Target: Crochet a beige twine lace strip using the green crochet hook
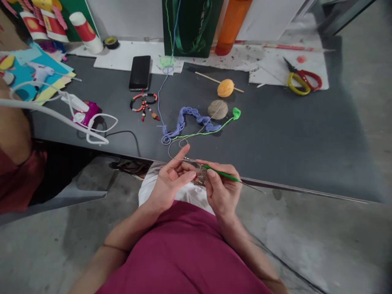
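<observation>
My right hand (222, 190) grips a green-handled crochet hook (228, 176) whose thin metal end sticks out to the right. My left hand (171, 179) pinches a small beige crochet piece (202, 173) between the two hands, index finger raised with the thread over it. The beige thread runs up to a flat beige yarn ball (217, 109) on the dark table (290, 134). A purple crochet strip (190, 122) and a green thread with a small green piece (236, 113) lie beside that ball.
An orange yarn ball on a stick (226, 87), a black phone (140, 72), a beaded bracelet (143, 104), yellow-and-red scissors (301, 79), a green bag (191, 26), an orange bottle (231, 26) and a glue gun (41, 71) lie on the table. Another person's arm (14, 134) is at left.
</observation>
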`<action>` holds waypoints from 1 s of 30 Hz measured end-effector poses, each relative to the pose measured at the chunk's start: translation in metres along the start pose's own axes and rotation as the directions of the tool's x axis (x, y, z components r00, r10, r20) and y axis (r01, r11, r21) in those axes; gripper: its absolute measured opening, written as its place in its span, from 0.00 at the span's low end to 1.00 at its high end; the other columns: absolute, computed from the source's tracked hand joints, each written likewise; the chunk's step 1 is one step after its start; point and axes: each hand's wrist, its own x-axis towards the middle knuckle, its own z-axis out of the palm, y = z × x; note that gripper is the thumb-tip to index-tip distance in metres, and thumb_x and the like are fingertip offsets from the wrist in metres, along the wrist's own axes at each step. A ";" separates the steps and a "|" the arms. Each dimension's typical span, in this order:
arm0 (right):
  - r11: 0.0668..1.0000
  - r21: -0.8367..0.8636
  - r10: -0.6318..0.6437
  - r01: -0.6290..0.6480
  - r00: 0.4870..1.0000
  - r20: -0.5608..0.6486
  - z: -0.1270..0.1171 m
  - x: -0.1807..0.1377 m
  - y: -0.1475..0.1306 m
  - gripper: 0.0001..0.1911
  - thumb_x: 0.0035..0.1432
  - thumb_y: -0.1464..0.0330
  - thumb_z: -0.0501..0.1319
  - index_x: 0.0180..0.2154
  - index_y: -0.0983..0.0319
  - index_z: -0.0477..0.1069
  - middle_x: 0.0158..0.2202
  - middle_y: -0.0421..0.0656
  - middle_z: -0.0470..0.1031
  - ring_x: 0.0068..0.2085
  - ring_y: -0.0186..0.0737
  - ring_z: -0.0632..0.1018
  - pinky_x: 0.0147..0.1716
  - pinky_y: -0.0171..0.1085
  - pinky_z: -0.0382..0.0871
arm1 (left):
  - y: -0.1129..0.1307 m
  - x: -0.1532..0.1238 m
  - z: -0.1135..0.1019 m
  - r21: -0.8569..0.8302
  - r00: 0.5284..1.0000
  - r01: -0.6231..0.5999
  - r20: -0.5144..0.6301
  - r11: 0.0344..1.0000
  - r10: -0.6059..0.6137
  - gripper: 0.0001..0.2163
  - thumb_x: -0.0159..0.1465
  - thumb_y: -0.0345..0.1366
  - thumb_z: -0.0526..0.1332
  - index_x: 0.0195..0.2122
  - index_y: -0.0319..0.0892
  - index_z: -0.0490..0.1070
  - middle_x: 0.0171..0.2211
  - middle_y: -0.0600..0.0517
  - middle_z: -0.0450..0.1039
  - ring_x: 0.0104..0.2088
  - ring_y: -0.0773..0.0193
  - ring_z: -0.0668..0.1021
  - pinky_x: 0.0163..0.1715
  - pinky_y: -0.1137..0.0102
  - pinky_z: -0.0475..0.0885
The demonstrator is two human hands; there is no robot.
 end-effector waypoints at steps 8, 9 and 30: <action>0.994 0.047 0.096 -0.096 0.995 0.000 0.004 0.003 -0.002 0.14 0.54 0.54 0.77 0.32 0.54 0.79 0.32 0.39 0.88 0.16 0.31 0.72 0.13 0.30 0.61 | 0.000 0.002 0.002 -0.031 1.000 0.026 -0.001 0.999 -0.026 0.36 0.56 0.33 0.78 0.67 0.49 0.73 0.38 0.55 0.81 0.39 0.69 0.79 0.45 0.70 0.75; 0.993 0.059 0.104 -0.104 0.995 0.002 0.005 0.004 -0.002 0.15 0.53 0.54 0.77 0.32 0.53 0.78 0.31 0.38 0.88 0.18 0.33 0.76 0.14 0.31 0.64 | 0.001 0.002 0.002 -0.033 0.999 0.033 0.007 0.999 -0.033 0.36 0.56 0.33 0.77 0.67 0.49 0.73 0.37 0.56 0.80 0.37 0.69 0.79 0.45 0.70 0.75; 0.972 0.122 0.196 -0.200 0.980 0.044 -0.002 0.011 -0.013 0.16 0.56 0.52 0.76 0.34 0.53 0.76 0.29 0.36 0.85 0.14 0.27 0.63 0.12 0.30 0.55 | 0.013 0.000 -0.006 0.096 0.998 0.045 0.028 0.994 -0.048 0.31 0.57 0.32 0.76 0.63 0.47 0.77 0.35 0.54 0.78 0.33 0.68 0.76 0.39 0.69 0.75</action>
